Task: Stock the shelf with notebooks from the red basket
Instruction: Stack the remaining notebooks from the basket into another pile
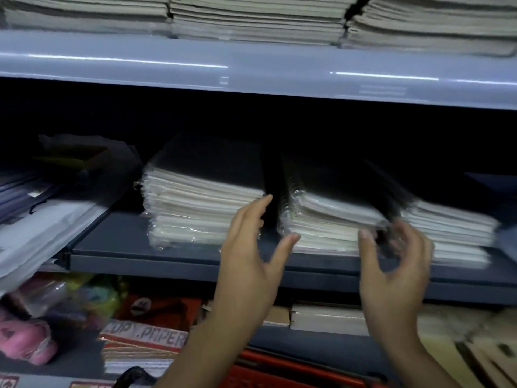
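- The shelf (173,256) is dark grey; three stacks of plastic-wrapped notebooks sit side by side along its front edge.
- The left stack (201,203) sits near the middle of the front edge, its plastic wrap crinkled at the left corner.
- The middle stack (330,219) is spiral-bound, with the coils facing left; a narrow dark gap parts it from the left stack.
- The right stack (453,233) lies just beside the middle one, towards the right end of the shelf, and is blurred.
- The left hand (249,253) is raised before the gap between the left and middle stacks, fingers straight and spread; the fingertips reach the right edge of the left stack, and the thumb points at the lower left corner of the middle stack. It grips nothing.
- The right hand (397,264) is at the front of the middle and right stacks, fingers loosely curved and apart. Blur hides whether it touches or pinches a notebook, so I cannot tell.
- The red basket (279,371) shows at the bottom edge of the view, below the shelf and between the forearms.
- An upper shelf (251,71) carries more paper stacks (251,21).
- To the left, white bags (36,228) overhang the shelf's left end.
- Below lie a copy-paper pack (142,340) and a pink bundle (25,340).
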